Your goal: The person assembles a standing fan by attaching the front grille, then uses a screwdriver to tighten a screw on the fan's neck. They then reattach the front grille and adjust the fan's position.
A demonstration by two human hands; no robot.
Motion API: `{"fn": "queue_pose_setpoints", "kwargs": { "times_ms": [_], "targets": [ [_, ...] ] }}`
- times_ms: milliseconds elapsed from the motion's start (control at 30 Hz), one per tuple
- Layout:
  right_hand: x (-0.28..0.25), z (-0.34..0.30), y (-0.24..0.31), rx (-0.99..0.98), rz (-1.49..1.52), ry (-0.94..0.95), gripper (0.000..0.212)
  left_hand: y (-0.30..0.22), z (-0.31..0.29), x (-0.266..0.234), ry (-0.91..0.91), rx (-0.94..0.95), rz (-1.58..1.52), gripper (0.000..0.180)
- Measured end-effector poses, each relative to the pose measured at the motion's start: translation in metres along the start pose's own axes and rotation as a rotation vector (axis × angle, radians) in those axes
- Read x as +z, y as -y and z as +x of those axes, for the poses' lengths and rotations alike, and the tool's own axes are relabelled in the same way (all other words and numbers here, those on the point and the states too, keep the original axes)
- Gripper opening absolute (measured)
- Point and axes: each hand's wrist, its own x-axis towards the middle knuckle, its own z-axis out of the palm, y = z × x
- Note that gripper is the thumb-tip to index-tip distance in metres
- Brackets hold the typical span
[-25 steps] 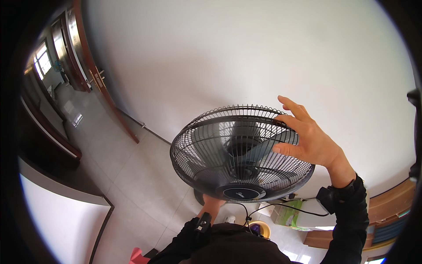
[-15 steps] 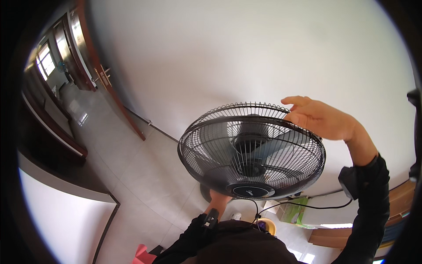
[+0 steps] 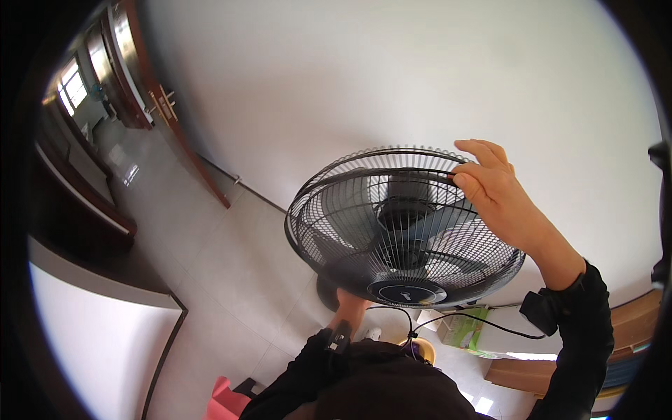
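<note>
A black pedestal fan (image 3: 392,231) with a round wire cage fills the middle of the view, its grey blades visible behind the grille. My right hand (image 3: 500,199) grips the upper right rim of the cage, fingers curled over the wires. My left hand (image 3: 348,304) reaches under the cage and holds the fan near its stand; most of that hand is hidden by the cage. Both arms wear black sleeves. A black cord (image 3: 448,318) loops below the fan.
A white wall (image 3: 364,77) stands right behind the fan. Grey floor tiles (image 3: 210,259) run left toward a dark wooden door (image 3: 164,105). A green box (image 3: 463,329) and a yellow round object (image 3: 420,346) lie under the fan. A wooden ledge (image 3: 532,371) is at lower right.
The fan has shifted right and tilted, its face turning more downward. My right hand went from an open reach at the cage's right side to gripping its upper rim.
</note>
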Motion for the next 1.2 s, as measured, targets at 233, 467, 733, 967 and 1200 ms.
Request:
{"fn": "queue_pose_setpoints", "kwargs": {
  "times_ms": [233, 467, 733, 967, 1200],
  "targets": [
    [0.009, 0.020, 0.023, -0.066, 0.009, -0.001, 0.020, 0.006, -0.002, 0.008, -0.089, 0.006, -0.046, 0.074],
    [0.002, 0.047, 0.039, 0.044, 0.138, 0.140, 0.025, -0.002, -0.002, 0.000, -0.102, -0.001, -0.047, 0.073],
    [-0.017, 0.061, 0.029, 0.066, 0.219, 0.367, 0.017, 0.000, 0.001, -0.004, -0.083, -0.013, -0.030, 0.071],
    [-0.019, 0.060, 0.033, 0.052, 0.155, 0.452, 0.029, 0.002, -0.002, -0.007, -0.083, -0.010, -0.008, 0.070],
    [-0.008, 0.062, 0.026, 0.037, 0.002, 0.306, 0.043, 0.005, -0.008, -0.008, -0.104, 0.006, -0.007, 0.069]
  ]
}}
